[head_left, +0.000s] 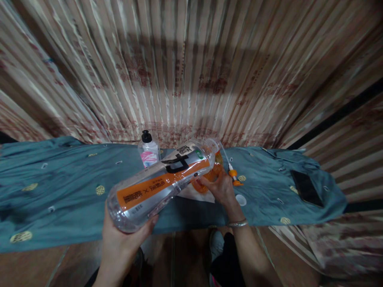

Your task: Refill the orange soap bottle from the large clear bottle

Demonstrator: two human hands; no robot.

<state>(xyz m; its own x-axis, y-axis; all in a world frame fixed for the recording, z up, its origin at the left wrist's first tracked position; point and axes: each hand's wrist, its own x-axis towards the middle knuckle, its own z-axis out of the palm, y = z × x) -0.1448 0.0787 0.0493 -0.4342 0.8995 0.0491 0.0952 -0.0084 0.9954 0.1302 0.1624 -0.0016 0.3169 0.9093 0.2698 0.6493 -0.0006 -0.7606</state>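
Observation:
My left hand (127, 243) is wrapped round the base of a large clear plastic bottle (143, 191) with an orange and silver label. That bottle lies tilted in the air, its base toward me and its neck pointing to the far right. Under the neck, my right hand (221, 187) closes round a see-through orange bottle (201, 185), partly hidden by the large bottle and my fingers. Whether the two bottle mouths touch, I cannot tell. Just right of that hand lies an orange pump head (233, 173) with a clear tube.
A clear bottle with a black cap and pink label (149, 153) stands behind the large bottle. A small white cap (241, 200) and a black phone (306, 188) lie on the teal cloth (72, 187). Striped curtain (185, 79) hangs right behind the table.

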